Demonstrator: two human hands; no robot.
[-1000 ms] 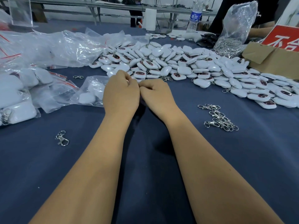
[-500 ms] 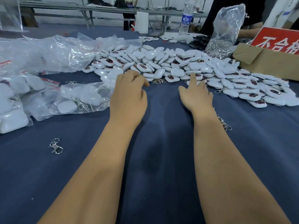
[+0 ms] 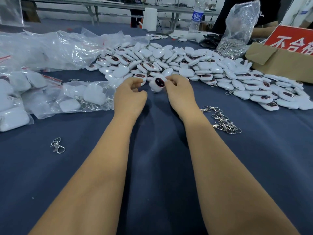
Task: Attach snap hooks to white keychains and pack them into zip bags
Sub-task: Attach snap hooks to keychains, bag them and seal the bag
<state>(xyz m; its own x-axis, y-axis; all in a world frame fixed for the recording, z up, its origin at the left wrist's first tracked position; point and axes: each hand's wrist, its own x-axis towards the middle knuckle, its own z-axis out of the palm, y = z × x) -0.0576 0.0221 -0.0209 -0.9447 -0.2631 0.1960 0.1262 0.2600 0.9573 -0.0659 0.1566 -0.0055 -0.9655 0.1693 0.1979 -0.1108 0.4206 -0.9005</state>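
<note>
Head view: the right hand (image 3: 180, 94) pinched a white keychain (image 3: 158, 83) by its edge, dark oval face up, just above the blue table cloth (image 3: 152, 167). The left hand (image 3: 130, 97) hovered just beside it at 9 o'clock, fingers loosely curled, holding nothing. The keychain pile (image 3: 194, 65) spread from 12 to 2 o'clock. Loose snap hooks (image 3: 221, 121) lay at 3 o'clock, a single snap hook (image 3: 57, 145) at 8 o'clock, and filled zip bags (image 3: 76, 99) at 9 o'clock.
</note>
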